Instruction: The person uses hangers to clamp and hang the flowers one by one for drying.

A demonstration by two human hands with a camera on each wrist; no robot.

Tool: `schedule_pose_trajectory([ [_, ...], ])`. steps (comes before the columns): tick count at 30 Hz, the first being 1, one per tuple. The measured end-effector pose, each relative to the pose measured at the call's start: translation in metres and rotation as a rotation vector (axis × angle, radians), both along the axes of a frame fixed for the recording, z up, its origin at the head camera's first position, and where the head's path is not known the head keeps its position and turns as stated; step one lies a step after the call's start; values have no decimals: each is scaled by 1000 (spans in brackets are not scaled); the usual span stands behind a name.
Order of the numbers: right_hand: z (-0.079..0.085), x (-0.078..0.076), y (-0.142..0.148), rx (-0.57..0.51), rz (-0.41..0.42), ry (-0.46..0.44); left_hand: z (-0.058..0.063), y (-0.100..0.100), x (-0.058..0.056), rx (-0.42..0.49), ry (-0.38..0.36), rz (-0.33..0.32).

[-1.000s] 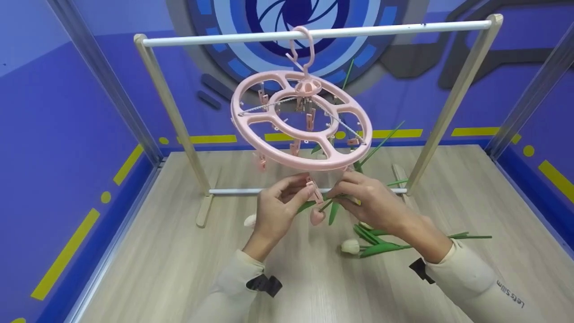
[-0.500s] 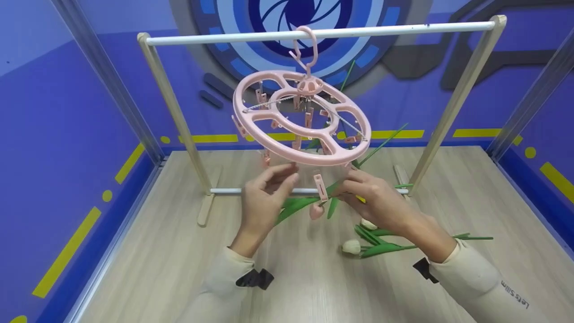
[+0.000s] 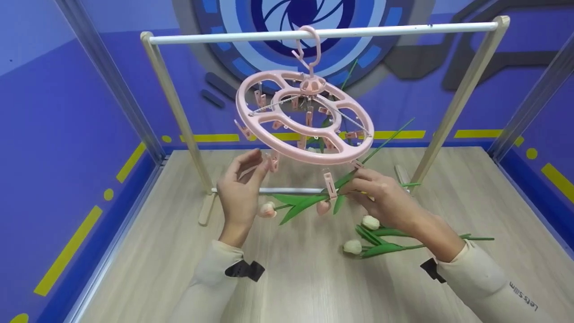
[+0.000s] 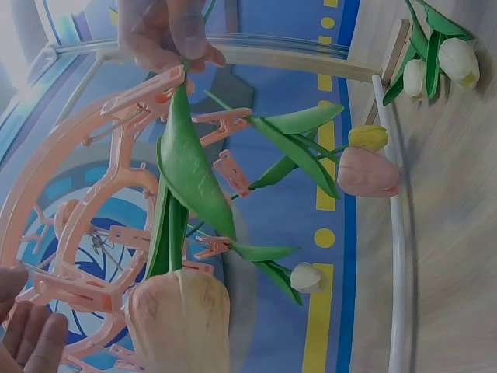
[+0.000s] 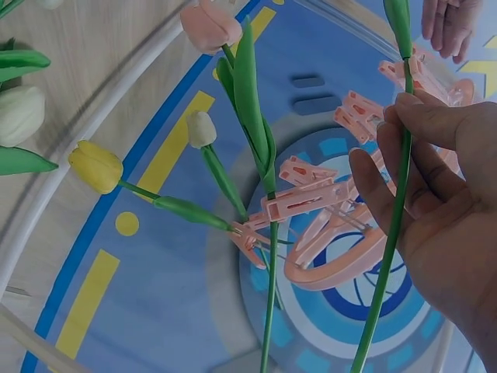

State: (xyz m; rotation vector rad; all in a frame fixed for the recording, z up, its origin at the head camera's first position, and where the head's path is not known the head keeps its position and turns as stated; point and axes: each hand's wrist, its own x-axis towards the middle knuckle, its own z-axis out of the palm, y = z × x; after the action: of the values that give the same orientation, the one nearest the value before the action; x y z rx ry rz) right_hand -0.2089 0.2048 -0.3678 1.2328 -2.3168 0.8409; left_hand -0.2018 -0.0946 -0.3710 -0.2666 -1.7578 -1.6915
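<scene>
In the head view, my right hand holds the stem of a peach-pink tulip whose head points left. A pink clothespin of the round hanger meets that stem beside my fingertips. The right wrist view shows the green stem running across my right fingers. My left hand is raised at the left with thumb and fingers apart, close to another clothespin. In the left wrist view, the peach tulip hangs large in front, its leaf just below the clip.
The hanger hooks over the white top bar of a wooden-legged rack. A yellow tulip, a pink tulip and a white tulip hang from other clips. White tulips lie on the table at the right.
My left hand has let go of the clothespin at the stem and moved left. The peach tulip's head and leaves now show between my hands. My right hand stays at the stem.
</scene>
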Motion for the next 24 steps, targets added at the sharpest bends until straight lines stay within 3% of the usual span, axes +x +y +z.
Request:
schedule_pose_trajectory([
  [7,0,2,3,31,-50,-20,0,3,-9,0,-75,-50],
  [18,-1,1,4,25,-19,14,0,8,-14,22,-122,-48],
  [24,-1,1,6,18,-10,2,-1,7,-11,-27,-129,-26],
])
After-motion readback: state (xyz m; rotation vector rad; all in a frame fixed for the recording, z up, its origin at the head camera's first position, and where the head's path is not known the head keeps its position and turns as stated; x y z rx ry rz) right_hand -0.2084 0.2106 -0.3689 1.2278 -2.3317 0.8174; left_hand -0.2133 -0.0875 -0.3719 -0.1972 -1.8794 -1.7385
